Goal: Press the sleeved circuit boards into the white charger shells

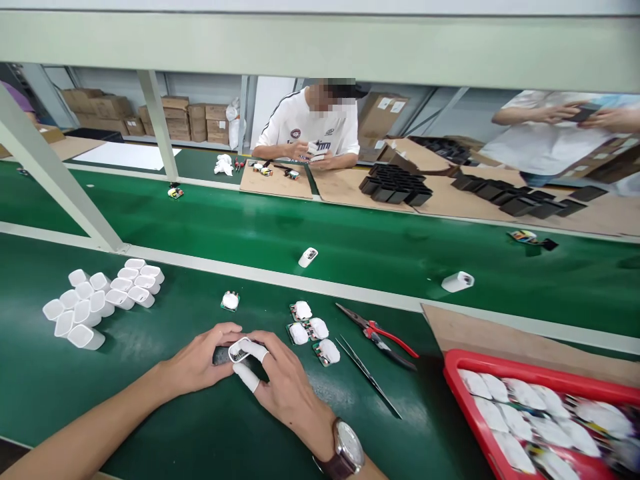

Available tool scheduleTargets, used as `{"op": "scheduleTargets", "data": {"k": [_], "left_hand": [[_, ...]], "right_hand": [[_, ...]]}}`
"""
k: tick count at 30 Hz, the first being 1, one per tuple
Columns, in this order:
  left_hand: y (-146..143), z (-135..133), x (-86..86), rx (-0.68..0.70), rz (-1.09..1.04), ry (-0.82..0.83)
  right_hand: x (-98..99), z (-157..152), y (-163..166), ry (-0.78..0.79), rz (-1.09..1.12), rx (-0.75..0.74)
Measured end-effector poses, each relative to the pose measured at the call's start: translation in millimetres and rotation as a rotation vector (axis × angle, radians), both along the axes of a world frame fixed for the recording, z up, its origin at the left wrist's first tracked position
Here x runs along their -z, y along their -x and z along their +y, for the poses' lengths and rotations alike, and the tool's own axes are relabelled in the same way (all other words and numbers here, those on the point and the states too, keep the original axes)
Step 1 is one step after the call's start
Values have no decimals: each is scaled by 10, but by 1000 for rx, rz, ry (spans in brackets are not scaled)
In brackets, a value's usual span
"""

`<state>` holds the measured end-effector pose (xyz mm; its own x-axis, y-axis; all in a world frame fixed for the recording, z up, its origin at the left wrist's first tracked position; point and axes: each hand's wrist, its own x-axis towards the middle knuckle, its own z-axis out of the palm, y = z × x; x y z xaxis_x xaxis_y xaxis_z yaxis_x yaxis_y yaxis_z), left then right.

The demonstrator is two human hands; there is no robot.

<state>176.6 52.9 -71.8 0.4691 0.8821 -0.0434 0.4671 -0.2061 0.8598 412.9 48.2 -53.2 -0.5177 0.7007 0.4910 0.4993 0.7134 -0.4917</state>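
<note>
At the lower centre of the frame, a white casing [239, 352] was clasped at its sides by the left hand [203, 357] and pinched at its rim by the right hand [285, 380], apparently so that its open end was kept steady and upward. Padded circuit boards [328, 352], tweezers [370, 378] and pliers [379, 335] were laid right of centre, presumably for easy reach; further casings [97, 305] were clustered at left, seemingly for ready counting.
</note>
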Motion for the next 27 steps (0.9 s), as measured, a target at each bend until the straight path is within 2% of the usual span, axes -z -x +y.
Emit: {"op": "scheduleTargets", "data": {"k": [3, 9, 14, 17, 23, 27], "left_hand": [[-14, -12, -7, -10, 23, -27], [-10, 2, -80, 22, 44, -33], [-21, -1, -142, 27, 81, 1], [-30, -5, -156, 30, 84, -1], [-16, -11, -98, 27, 65, -55], [5, -17, -24, 76, 52, -205]], "right_hand": [[22, 9, -28, 14, -9, 3], [-40, 54, -66, -14, -120, -117], [41, 48, -59, -3, -32, -71], [69, 40, -64, -36, -68, -89], [51, 49, -87, -8, 6, -85], [60, 54, -76, -41, -13, -80]]}}
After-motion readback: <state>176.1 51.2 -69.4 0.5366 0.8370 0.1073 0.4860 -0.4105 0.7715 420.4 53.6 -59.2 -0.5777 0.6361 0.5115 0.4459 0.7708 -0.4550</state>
